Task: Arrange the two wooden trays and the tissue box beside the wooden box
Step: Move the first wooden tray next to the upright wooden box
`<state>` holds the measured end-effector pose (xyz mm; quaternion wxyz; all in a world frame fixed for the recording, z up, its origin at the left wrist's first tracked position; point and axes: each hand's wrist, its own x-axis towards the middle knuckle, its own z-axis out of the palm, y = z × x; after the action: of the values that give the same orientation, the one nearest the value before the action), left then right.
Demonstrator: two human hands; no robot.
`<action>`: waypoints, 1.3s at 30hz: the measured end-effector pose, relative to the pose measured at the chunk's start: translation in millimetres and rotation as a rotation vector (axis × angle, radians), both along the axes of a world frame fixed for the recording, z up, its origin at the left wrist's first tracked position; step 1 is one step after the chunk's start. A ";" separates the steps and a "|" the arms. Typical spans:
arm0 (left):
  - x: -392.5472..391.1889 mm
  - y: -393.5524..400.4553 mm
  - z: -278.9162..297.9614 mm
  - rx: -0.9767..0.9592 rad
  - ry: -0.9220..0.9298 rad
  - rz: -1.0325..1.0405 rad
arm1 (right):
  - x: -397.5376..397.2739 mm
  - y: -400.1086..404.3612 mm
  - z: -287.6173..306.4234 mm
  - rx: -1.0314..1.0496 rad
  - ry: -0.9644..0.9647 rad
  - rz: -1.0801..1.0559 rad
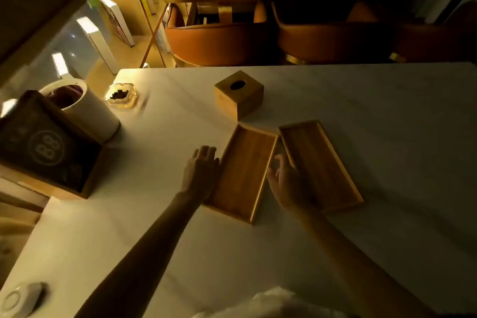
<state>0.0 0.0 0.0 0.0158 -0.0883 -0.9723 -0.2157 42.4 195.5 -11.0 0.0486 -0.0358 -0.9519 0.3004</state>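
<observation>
Two shallow wooden trays lie side by side on the white table (pixel 387 116). The left tray (pixel 244 170) has my left hand (pixel 200 168) resting against its left long edge, fingers spread. My right hand (pixel 286 181) sits in the gap between the trays, fingers loosely apart, touching the near-left part of the right tray (pixel 322 162). Neither hand is closed around a tray. A cube-shaped wooden tissue box (pixel 238 94) with a round top hole stands behind the trays. The wooden box (pixel 49 152) with a dark "88" panel stands at the table's left edge.
A white cylindrical bin (pixel 85 108) stands behind the wooden box, and a glass ashtray (pixel 121 95) lies near the far left corner. A white round device (pixel 20 299) sits at the near left. Orange chairs (pixel 219 39) stand beyond the table's far edge.
</observation>
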 end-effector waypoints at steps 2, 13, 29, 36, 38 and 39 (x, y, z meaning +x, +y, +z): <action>1.1 -1.3 -17.6 -0.031 -0.034 0.014 | 6.5 -0.5 -15.4 -0.053 -0.061 -0.081; 4.5 -10.7 -82.3 -0.253 -0.197 0.065 | -1.1 -22.3 -67.0 -0.064 -0.437 -0.163; 3.4 5.1 -83.3 0.087 -0.237 0.309 | -7.4 -25.9 -61.4 0.006 -0.443 -0.076; 9.7 5.2 -65.5 0.359 -0.321 0.385 | -8.2 -17.8 -54.5 -0.153 -0.458 -0.044; 15.9 7.1 -60.2 0.403 -0.288 0.396 | -7.1 -15.2 -52.6 -0.249 -0.501 -0.066; 19.7 7.8 -58.2 0.431 -0.268 0.398 | -6.7 -13.7 -51.2 -0.306 -0.520 -0.083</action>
<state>19.7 7.8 -58.2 -0.0523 0.1380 -0.8958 -0.4193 35.7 181.8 -62.2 -0.1907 -0.1572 -0.8737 0.4190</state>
